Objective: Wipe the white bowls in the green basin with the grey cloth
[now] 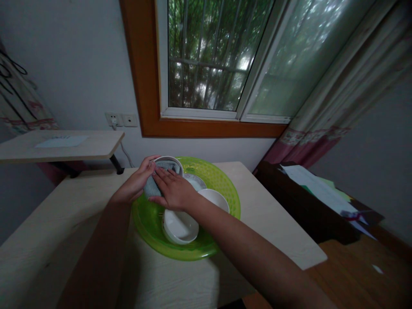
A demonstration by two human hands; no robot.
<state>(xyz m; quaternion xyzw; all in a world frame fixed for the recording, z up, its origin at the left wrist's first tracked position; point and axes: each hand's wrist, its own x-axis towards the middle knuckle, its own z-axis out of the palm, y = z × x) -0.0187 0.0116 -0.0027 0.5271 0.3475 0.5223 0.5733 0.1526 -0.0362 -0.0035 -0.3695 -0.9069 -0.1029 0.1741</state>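
A green plastic basin (pixel 222 180) sits on the pale wooden table (pixel 64 223) in front of me. My left hand (pixel 135 183) grips the rim of a white bowl (pixel 169 159) tilted on its side over the basin's left edge. My right hand (pixel 174 191) presses a grey cloth (pixel 150 185) into that bowl with its fingers laid flat on the cloth. Two more white bowls lie in the basin, one (pixel 180 226) below my right wrist and one (pixel 215 198) to its right. A white plate (pixel 197 182) shows partly behind my right hand.
A small side table (pixel 96 146) with a sheet of paper stands at the left by the wall sockets (pixel 121 119). A dark desk (pixel 289 193) with loose papers is at the right. A window and curtain rise behind the table.
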